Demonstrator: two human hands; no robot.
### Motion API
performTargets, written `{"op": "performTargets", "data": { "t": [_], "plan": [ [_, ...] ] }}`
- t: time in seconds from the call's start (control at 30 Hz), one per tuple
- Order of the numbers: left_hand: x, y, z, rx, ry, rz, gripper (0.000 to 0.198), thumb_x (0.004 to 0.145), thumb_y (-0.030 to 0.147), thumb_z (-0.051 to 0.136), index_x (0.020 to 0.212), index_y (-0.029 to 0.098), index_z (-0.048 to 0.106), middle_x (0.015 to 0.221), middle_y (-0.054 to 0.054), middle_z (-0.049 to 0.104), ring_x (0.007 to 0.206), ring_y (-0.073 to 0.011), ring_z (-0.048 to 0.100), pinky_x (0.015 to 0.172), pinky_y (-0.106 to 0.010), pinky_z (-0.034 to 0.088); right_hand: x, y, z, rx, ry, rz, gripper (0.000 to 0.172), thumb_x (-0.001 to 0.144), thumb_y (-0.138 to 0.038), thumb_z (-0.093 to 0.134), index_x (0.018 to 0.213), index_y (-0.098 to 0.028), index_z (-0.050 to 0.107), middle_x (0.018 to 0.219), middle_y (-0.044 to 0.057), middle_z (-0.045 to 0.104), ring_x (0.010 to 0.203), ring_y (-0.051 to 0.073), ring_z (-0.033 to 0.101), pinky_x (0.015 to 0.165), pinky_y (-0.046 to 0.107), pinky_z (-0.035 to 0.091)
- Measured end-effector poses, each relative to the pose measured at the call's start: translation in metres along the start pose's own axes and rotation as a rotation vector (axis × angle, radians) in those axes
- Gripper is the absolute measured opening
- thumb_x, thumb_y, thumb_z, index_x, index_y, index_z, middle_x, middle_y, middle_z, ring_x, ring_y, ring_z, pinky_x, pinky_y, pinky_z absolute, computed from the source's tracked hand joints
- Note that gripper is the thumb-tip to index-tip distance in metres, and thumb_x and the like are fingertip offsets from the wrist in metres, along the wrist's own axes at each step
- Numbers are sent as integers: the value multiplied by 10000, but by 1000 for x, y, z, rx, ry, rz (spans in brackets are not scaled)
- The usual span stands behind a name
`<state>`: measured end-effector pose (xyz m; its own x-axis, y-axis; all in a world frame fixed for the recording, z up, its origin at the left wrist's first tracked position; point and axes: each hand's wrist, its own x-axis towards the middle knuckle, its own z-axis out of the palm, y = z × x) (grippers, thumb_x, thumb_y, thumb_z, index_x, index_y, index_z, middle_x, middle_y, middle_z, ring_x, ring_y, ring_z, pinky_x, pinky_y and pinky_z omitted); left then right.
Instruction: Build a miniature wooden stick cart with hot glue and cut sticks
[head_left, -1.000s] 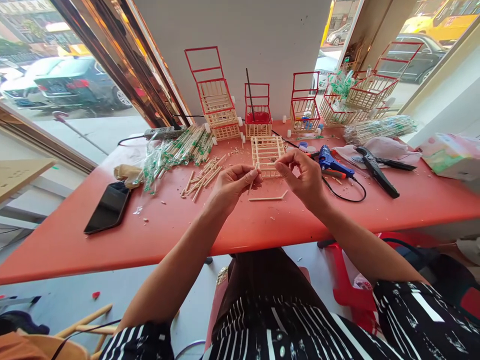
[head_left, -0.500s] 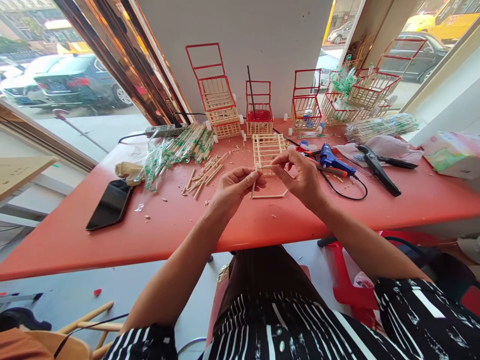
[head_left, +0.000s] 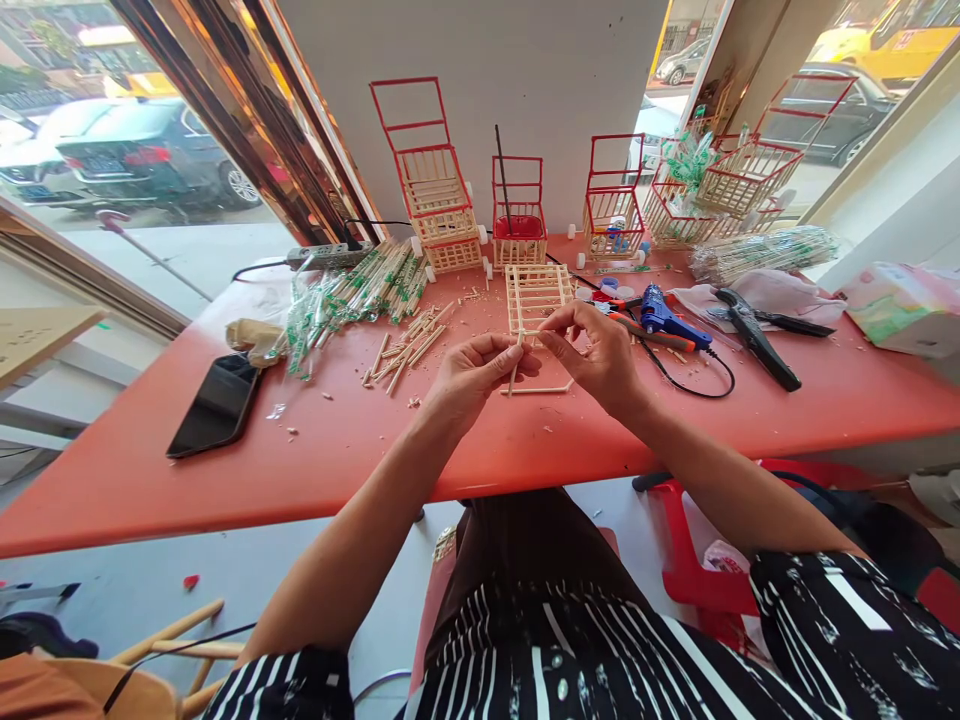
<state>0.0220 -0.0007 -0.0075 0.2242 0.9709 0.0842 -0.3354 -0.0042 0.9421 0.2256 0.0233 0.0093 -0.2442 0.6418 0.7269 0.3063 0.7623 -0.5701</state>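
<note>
Between the thumb and fingers of my left hand is a thin wooden stick, its lower end pointing down toward the table. My right hand is closed in a pinch close by, on a pale stick-like piece that spans the small gap to my left fingertips. Whether the two pieces are joined is too small to tell. Just behind my fingers lies a slatted wooden panel, partly covered by them. Below my hands, a bare stick lies on the red table.
Loose cut sticks and wrapped sticks lie left, beside a phone. A blue glue gun with cord and black-handled cutters lie right. Small stick-built carts line the wall.
My right fingertips have come in to the left fingertips and now pinch the pale piece there. My left hand has shifted slightly right with its stick.
</note>
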Motion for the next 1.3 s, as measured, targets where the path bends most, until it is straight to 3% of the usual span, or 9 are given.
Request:
{"op": "performTargets", "data": {
  "t": [0.27,0.47,1.07,1.3],
  "plan": [
    [-2,2,3,27,13,-8,476,721,537,1003,942,160,813,850,-77,826,756,-175,768,833,-329,588,0,-1,-1,-19,6,50,313,1026,-525,686,900,-239,695,859,21,731,750,171,586,746,333,501],
    [-2,3,2,49,12,-5,472,739,545,990,946,162,806,850,-77,826,758,-163,758,821,-309,580,1,-1,-2,-16,15,45,330,1033,-529,688,887,-232,685,851,18,726,752,165,591,738,325,478],
    [-3,4,5,121,83,73,456,704,547,1000,862,170,799,767,-56,787,678,-148,690,678,-284,525,2,0,-2,-9,0,50,403,1032,-614,664,888,-237,683,833,17,704,737,167,567,739,333,478],
    [-6,7,9,172,124,138,360,751,487,974,844,177,816,740,-47,777,607,-117,609,592,-267,448,2,0,-2,16,5,42,419,1027,-624,671,873,-234,678,825,13,706,729,159,563,717,325,467]
  ]
}}
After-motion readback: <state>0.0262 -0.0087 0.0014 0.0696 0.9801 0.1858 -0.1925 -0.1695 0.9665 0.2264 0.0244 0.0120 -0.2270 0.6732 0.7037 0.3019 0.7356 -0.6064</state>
